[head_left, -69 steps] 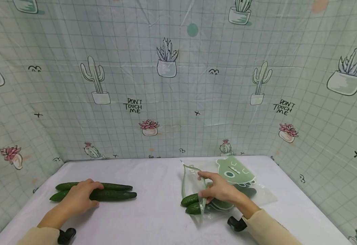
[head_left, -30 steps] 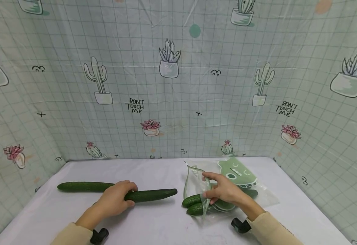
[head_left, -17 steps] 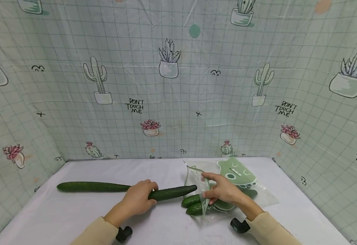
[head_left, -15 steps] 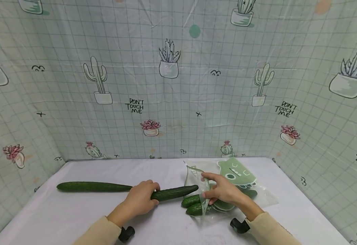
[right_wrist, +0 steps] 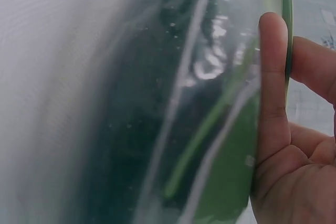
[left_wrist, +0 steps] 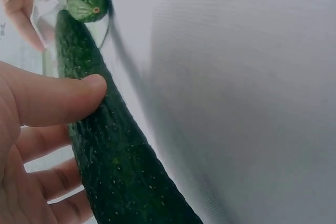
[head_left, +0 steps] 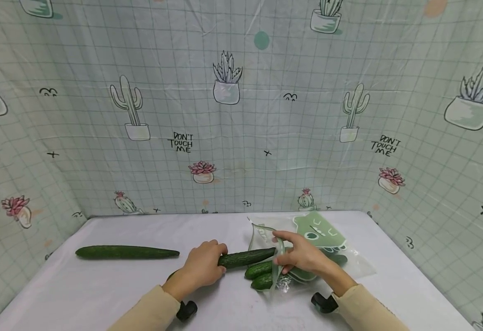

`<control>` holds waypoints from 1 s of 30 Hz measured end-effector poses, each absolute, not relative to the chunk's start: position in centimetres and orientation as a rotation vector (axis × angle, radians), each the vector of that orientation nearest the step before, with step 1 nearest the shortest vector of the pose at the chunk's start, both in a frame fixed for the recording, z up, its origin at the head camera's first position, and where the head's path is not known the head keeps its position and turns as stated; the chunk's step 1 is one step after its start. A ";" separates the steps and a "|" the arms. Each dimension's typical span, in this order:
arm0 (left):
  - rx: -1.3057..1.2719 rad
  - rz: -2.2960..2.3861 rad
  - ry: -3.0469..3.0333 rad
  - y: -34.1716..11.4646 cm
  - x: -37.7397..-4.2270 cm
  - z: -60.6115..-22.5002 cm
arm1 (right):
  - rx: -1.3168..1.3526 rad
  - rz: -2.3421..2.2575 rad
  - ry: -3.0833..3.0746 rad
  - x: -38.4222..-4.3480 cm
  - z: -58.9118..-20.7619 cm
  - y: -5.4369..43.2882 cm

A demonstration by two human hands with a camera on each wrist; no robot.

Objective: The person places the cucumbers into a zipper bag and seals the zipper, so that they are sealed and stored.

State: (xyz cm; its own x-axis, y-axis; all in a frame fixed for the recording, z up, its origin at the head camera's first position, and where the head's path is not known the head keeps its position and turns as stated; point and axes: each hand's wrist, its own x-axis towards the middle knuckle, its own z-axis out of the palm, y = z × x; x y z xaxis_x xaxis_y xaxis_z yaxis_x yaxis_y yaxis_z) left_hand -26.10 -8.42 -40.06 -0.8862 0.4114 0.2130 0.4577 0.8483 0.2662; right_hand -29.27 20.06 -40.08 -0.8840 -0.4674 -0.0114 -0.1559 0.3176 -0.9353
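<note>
My left hand grips a long dark green cucumber, its thumb along the near side. The cucumber's far tip is at the mouth of a clear zip bag with a green cartoon print. In the left wrist view, the thumb and fingers wrap this cucumber. My right hand pinches the bag's mouth edge and holds it raised; in the right wrist view the bag's green rim passes between the fingers. Two cucumbers lie partly inside the bag, their ends sticking out.
Another cucumber lies on the left of the white table. Behind the table hangs a grid-patterned curtain with cactus drawings. Black wrist devices sit under both wrists.
My left hand took one cucumber from beside the other at left and carried it right, until its tip met the bag's mouth. My right hand stays on the bag's edge.
</note>
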 end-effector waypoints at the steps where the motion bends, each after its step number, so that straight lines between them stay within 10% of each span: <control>1: -0.678 -0.461 -2.881 -8.4 -26.1 -40.0 | -0.562 -1.594 2.304 -29.3 -40.0 20.0; 30: -0.765 -0.624 -2.976 -4.0 -28.8 -40.4 | -0.589 -1.592 2.295 -29.0 -39.4 20.1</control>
